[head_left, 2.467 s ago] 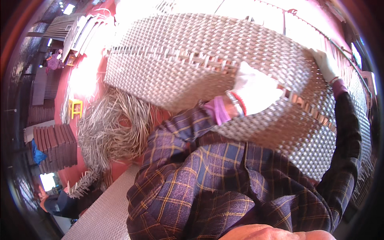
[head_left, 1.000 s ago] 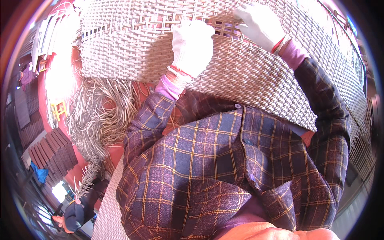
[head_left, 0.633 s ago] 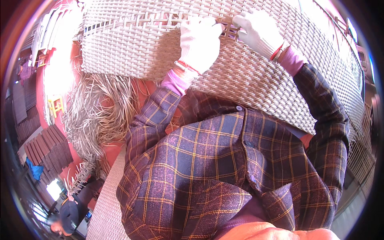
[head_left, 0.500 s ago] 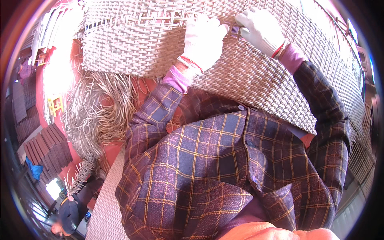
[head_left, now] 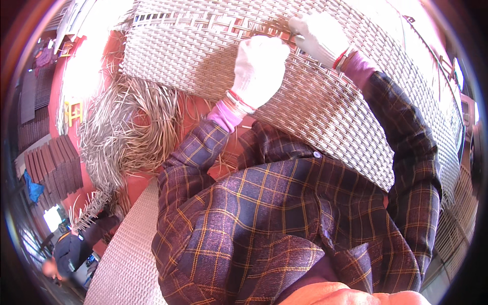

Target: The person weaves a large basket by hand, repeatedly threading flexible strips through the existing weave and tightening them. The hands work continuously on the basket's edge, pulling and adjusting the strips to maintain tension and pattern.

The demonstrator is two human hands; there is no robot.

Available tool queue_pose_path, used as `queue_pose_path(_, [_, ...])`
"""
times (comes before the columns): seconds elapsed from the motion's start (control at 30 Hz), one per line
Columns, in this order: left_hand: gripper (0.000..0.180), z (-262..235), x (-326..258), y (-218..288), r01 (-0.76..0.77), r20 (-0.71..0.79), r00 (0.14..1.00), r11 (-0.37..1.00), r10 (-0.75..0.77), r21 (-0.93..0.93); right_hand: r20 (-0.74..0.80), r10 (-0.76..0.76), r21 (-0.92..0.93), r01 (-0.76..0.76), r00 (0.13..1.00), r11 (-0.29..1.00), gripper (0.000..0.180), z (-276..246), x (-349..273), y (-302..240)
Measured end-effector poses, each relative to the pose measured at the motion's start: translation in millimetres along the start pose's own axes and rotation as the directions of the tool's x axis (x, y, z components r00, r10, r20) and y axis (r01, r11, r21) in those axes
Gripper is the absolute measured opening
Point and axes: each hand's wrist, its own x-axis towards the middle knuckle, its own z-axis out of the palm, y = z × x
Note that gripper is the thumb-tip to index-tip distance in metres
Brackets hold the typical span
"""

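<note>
Many loose strands [head_left: 114, 122] heaped at left of frame, well apart from hands. Left hand [head_left: 260, 71], gloved, upper centre: fingers curled at open row [head_left: 223, 23] of woven panel [head_left: 330, 101] (panel spans upper centre to right); whether strand is pinched, cannot tell. Right hand [head_left: 320, 38], gloved, just beside: fingers bent at same row, grasp hidden too. Step in hand seems working strands there; next move likely calls for close fingertip control, weave held steady.
</note>
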Motion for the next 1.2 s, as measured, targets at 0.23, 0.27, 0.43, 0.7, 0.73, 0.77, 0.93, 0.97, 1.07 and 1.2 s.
queue_pose_path(0.23, [0.021, 5.9, 2.1, -29.4, -0.069, -0.089, 0.994, 0.997, 0.067, -0.029, -0.041, -0.114, 0.133, 0.119, 0.993, 0.984, 0.016, 6.1, 11.0, -0.6])
queue_pose_path(0.27, [0.022, 6.5, -1.4, -29.2, -0.06, -0.093, 0.994, 0.998, 0.057, -0.035, -0.056, -0.124, 0.097, 0.129, 0.991, 0.987, 0.014, 8.7, 11.1, -2.0])
queue_pose_path(0.43, [0.023, -0.5, -12.7, -20.8, -0.032, -0.083, 0.996, 0.999, 0.03, -0.021, -0.061, -0.08, 0.034, 0.082, 0.995, 0.996, 0.014, 11.0, 19.0, -7.0])
queue_pose_path(0.7, [0.022, -8.2, -5.4, -19.2, 0.007, -0.085, 0.996, 0.999, -0.004, 0.043, 0.029, 0.089, 0.266, -0.094, 0.996, 0.959, 0.02, 2.7, 35.7, -17.6])
queue_pose_path(0.73, [0.021, -6.7, -3.0, -21.4, -0.008, -0.105, 0.994, 0.997, 0.015, 0.072, -0.036, -0.036, 0.144, 0.041, 0.999, 0.989, 0.02, 2.0, 39.5, -17.6])
queue_pose_path(0.77, [0.021, -6.1, -0.9, -23.2, -0.002, -0.083, 0.996, 0.997, 0.009, 0.076, -0.026, -0.032, 0.12, 0.035, 0.999, 0.992, 0.02, 2.6, 41.1, -20.1])
queue_pose_path(0.93, [0.025, -12.0, -10.1, -21.4, 0.022, -0.014, 1.0, 0.999, -0.022, 0.03, -0.001, -0.059, 0.059, 0.059, 0.998, 0.997, 0.017, 5.5, 49.2, -22.2])
queue_pose_path(0.97, [0.027, -14.4, -15.0, -20.0, 0.02, -0.002, 1.0, 1.0, -0.02, 0.016, -0.014, -0.053, 0.07, 0.054, 0.998, 0.996, 0.018, 7.0, 50.3, -21.7])
queue_pose_path(1.07, [0.029, -18.9, -23.0, -19.3, 0.041, -0.013, 0.999, 0.998, -0.042, -0.051, -0.009, -0.012, 0.244, 0.014, 1.0, 0.97, 0.022, 11.7, 58.4, -21.6])
queue_pose_path(1.2, [0.029, -17.4, -24.0, -22.3, 0.082, -0.01, 0.996, 0.989, -0.084, -0.12, 0.003, -0.057, 0.311, 0.053, 0.998, 0.949, 0.022, 18.0, 80.1, -22.2])
